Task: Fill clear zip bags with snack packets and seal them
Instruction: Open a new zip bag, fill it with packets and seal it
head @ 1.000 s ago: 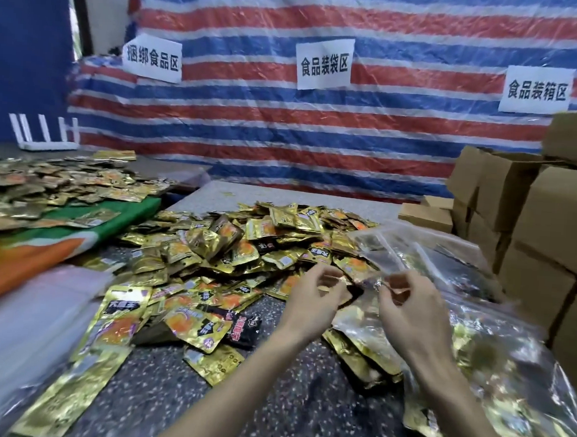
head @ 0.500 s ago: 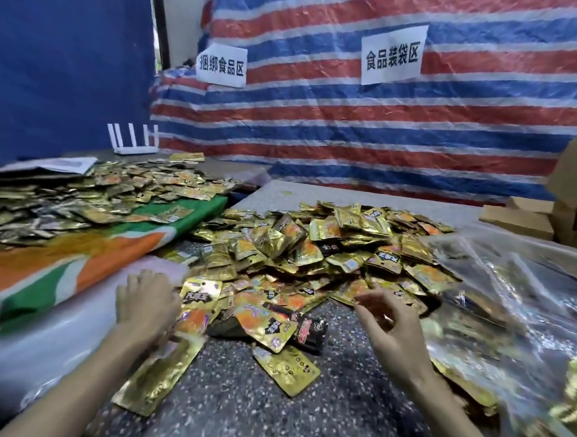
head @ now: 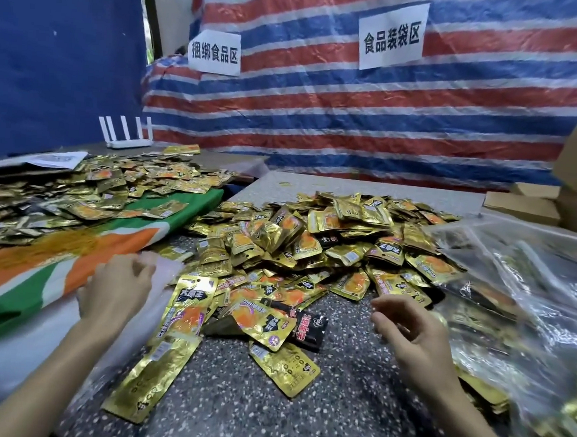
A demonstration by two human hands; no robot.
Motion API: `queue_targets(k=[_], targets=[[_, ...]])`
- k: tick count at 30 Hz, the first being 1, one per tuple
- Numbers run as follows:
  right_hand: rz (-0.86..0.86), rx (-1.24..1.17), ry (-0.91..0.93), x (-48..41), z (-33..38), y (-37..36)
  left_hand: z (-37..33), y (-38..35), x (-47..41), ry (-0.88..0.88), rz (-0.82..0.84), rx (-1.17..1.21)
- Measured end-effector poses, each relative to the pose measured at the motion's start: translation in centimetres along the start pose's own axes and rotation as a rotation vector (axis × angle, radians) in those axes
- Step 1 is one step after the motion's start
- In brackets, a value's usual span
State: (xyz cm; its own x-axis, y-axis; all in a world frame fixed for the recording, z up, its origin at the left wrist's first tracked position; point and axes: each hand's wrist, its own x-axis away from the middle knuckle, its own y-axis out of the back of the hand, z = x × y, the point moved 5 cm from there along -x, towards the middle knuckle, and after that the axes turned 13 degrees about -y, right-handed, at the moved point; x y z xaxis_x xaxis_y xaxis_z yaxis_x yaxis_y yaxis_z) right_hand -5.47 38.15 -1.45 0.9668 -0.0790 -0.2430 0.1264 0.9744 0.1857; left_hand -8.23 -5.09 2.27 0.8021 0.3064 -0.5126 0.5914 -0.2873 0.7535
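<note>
- While your left hand (head: 114,295) lies on the empty zip bags (head: 169,269) at near left, whether it grips one is unclear.
- Your right hand (head: 409,332), loosely curled and empty, is farther from them.

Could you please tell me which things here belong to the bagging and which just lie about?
Job: heap of gold foil snack packets; stack of empty clear zip bags; filled clear bags.
Lying about: white router with antennas; brown cardboard boxes.
</note>
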Motion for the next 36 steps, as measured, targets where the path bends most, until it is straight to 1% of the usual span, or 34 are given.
queue_targets(k=[2,4,6,9,11,13,15,17,19,20,21,23,24,25,26,28,31,33,36], targets=[[0.043,-0.146,-0.056,0.1,0.3,0.0,-3.9,1.0,0.8,-0.158,-0.109,0.153],[0.106,-0.298,-0.126,0.2,0.5,-0.1,-8.2,1.7,2.6,-0.289,-0.164,0.334],[0.172,-0.391,-0.185,0.3,0.6,-0.2,-11.9,1.9,4.6,-0.361,-0.182,0.476],[0.224,-0.470,-0.251,0.4,0.8,-0.4,-16.8,0.6,7.9,-0.476,-0.138,0.657],[0.234,-0.470,-0.297,0.4,0.7,-0.6,-19.2,-1.2,10.1,-0.582,-0.085,0.715],[0.278,-0.444,-0.335,0.5,0.7,-0.8,-21.1,-3.3,12.4,-0.708,-0.019,0.694],[0.329,-0.345,-0.336,0.7,0.9,-0.9,-22.1,-5.0,14.0,-0.790,0.038,0.670],[0.360,-0.225,-0.341,0.8,0.9,-0.8,-22.7,-5.6,15.0,-0.862,0.029,0.634],[0.385,-0.174,-0.363,0.8,0.7,-0.8,-22.9,-5.6,15.7,-0.909,0.031,0.635],[0.390,-0.171,-0.368,0.8,0.6,-0.9,-22.9,-5.5,15.8,-0.904,0.061,0.656],[0.388,-0.180,-0.369,0.8,0.7,-0.9,-22.8,-5.3,15.8,-0.848,0.130,0.702],[0.396,-0.218,-0.352,0.9,0.9,-0.8,-22.5,-5.1,15.4,-0.590,0.300,0.909],[0.415,-0.233,-0.341,0.9,1.1,-0.8,-22.2,-5.3,15.0,-0.455,0.342,0.996],[0.442,-0.240,-0.331,1.0,1.3,-0.9,-22.1,-5.5,14.7,-0.373,0.367,1.025],[0.472,-0.247,-0.324,1.2,1.6,-1.0,-22.1,-5.4,14.3,-0.345,0.388,1.007],[0.526,-0.262,-0.323,1.4,1.9,-1.1,-22.6,-5.3,13.8,-0.373,0.483,0.985],[0.577,-0.303,-0.336,1.6,2.3,-1.4,-22.9,-5.0,13.1,-0.369,0.605,1.087],[0.584,-0.355,-0.356,1.6,2.3,-1.4,-22.9,-4.6,12.7,-0.363,0.612,1.137],[0.591,-0.405,-0.375,1.7,2.6,-1.5,-23.1,-4.4,12.3,-0.359,0.579,1.172]])
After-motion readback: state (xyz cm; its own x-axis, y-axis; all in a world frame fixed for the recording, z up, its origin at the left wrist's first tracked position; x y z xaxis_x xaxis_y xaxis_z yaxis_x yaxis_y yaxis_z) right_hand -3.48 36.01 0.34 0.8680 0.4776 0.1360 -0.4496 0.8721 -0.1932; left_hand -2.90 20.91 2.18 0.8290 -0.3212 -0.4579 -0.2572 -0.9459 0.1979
